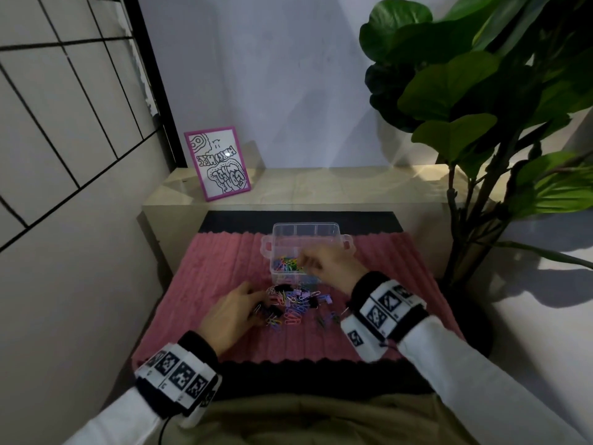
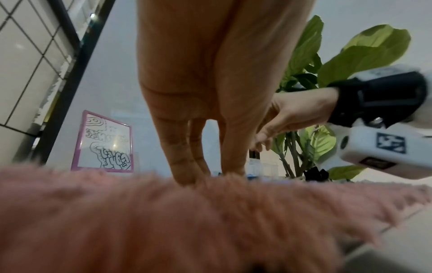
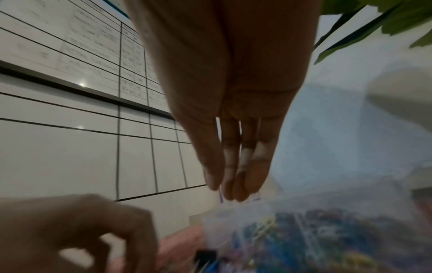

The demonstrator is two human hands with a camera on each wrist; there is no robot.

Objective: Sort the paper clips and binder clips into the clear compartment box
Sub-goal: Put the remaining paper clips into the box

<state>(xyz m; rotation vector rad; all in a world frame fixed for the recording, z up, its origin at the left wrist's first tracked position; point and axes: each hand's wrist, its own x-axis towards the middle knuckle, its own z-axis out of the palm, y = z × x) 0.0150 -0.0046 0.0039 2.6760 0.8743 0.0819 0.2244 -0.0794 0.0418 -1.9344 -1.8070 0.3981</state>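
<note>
A clear compartment box [image 1: 322,229] stands on the pink ribbed mat [image 1: 205,271], with coloured paper clips [image 1: 287,263] in its near-left compartment. In front of it lies a mixed pile [image 1: 296,304] of coloured paper clips and black and lilac binder clips. My right hand [image 1: 305,261] hovers over the box's near side; in the right wrist view the right hand [image 3: 224,192] pinches a purple paper clip [image 3: 221,198] between thumb and fingertips. My left hand [image 1: 261,301] reaches into the pile's left edge, and in the left wrist view the left hand [image 2: 210,175] has straight fingers touching the mat.
A pink-framed drawing [image 1: 218,162] leans on the beige ledge [image 1: 337,187] behind the mat. A large leafy plant [image 1: 481,107] fills the right side. A tiled wall [image 1: 64,123] rises at the left. The mat's near part [image 1: 288,345] is bare.
</note>
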